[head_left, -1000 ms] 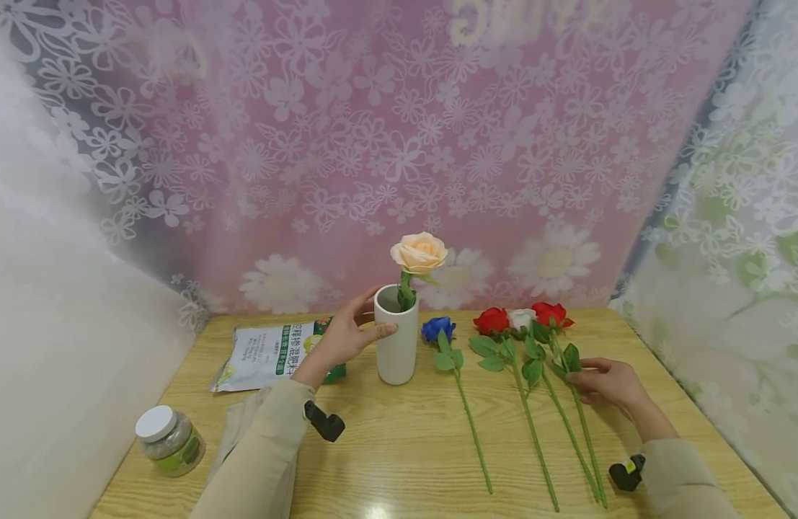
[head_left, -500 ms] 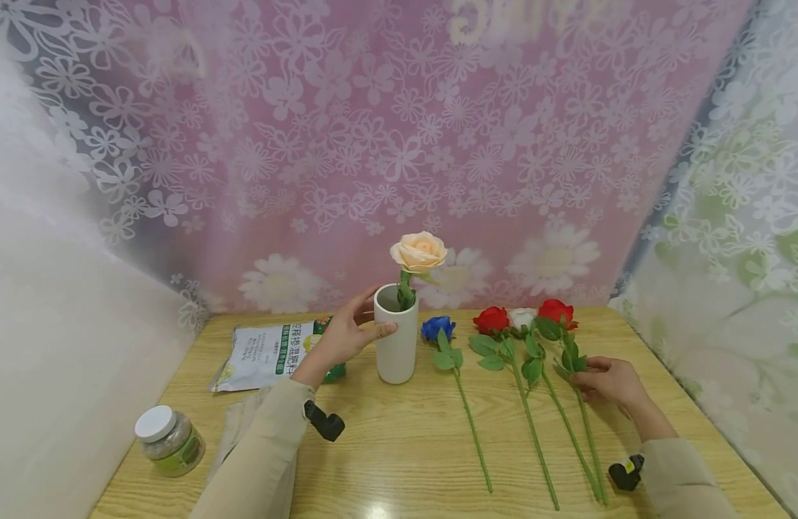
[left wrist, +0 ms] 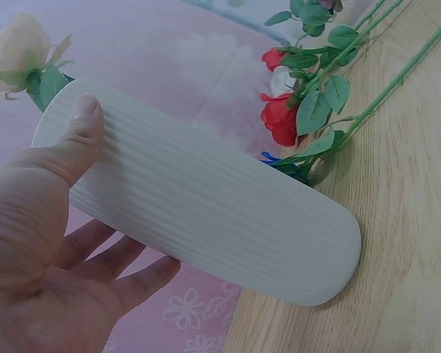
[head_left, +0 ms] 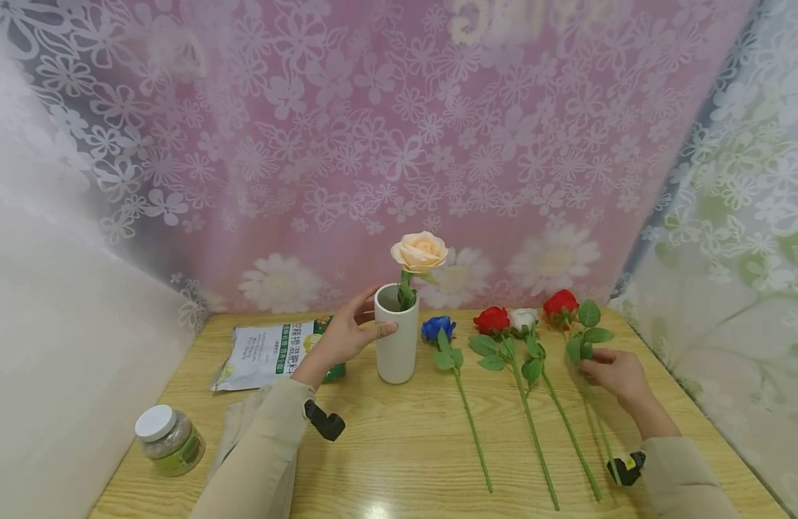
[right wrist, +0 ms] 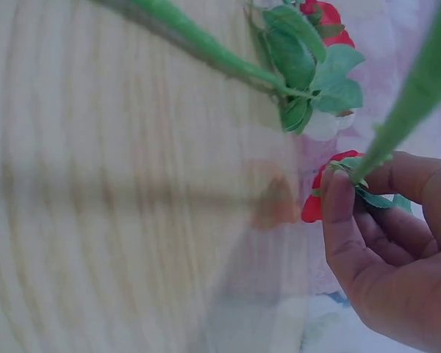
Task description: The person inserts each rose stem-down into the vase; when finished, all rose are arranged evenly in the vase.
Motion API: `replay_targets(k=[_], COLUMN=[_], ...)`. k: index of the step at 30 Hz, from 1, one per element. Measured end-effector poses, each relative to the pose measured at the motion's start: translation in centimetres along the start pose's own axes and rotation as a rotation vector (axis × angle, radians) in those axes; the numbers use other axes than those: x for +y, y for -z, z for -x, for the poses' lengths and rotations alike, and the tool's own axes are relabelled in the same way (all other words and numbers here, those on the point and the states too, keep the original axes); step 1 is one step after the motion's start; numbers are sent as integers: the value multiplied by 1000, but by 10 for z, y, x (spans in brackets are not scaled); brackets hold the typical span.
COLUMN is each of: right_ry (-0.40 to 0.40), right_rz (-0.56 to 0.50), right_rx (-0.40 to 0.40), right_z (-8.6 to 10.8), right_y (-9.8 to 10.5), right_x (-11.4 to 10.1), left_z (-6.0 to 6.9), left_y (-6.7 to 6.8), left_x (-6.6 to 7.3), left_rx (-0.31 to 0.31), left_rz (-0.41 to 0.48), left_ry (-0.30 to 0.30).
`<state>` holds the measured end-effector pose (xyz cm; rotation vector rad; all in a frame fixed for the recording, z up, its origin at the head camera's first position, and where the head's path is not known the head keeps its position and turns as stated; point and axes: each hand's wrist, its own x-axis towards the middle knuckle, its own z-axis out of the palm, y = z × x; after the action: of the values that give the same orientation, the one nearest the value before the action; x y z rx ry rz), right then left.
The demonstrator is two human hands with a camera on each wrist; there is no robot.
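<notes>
A white ribbed vase (head_left: 397, 346) stands upright with a peach rose (head_left: 419, 252) in it. My left hand (head_left: 347, 333) grips the vase near its rim; in the left wrist view the thumb lies on the vase's side (left wrist: 206, 198). My right hand (head_left: 618, 376) pinches the stem of the rightmost red rose (head_left: 560, 306) just below its leaves. In the right wrist view that stem (right wrist: 411, 95) rises from between thumb and fingers, and its shadow falls on the table.
Left of the right hand lie a white rose (head_left: 523, 318), another red rose (head_left: 491, 321) and a blue rose (head_left: 438, 329). At the left are a printed bag (head_left: 262, 355), a lidded jar (head_left: 170, 441) and a grey cloth (head_left: 233, 425). A patterned curtain hangs behind the table (head_left: 399, 447).
The right hand's red rose has shifted right, apart from the white rose, its leaves turned and its stem raised off the table. The left hand and vase stay in place.
</notes>
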<state>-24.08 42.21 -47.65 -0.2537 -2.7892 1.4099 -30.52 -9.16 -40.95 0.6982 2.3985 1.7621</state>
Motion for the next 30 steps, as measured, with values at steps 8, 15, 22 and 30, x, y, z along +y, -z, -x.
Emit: replay_targets(k=[8,15,22,30], right_ry=[23,99,159,150], right_rz=[-32,-172,-229,-348], right_rx=[38,106,170,228], right_z=[2,2,2,2], right_y=[0,-3,-7,-13], right_x=[-11,-22,-46,-74], left_z=[0,0,0,1], left_y=[0,0,0,0], left_x=[0,0,0,2], left_rx=[-3,-4,-4,-7], left_rz=[5,11,12,14], left_ry=[1,-3,-16,-35])
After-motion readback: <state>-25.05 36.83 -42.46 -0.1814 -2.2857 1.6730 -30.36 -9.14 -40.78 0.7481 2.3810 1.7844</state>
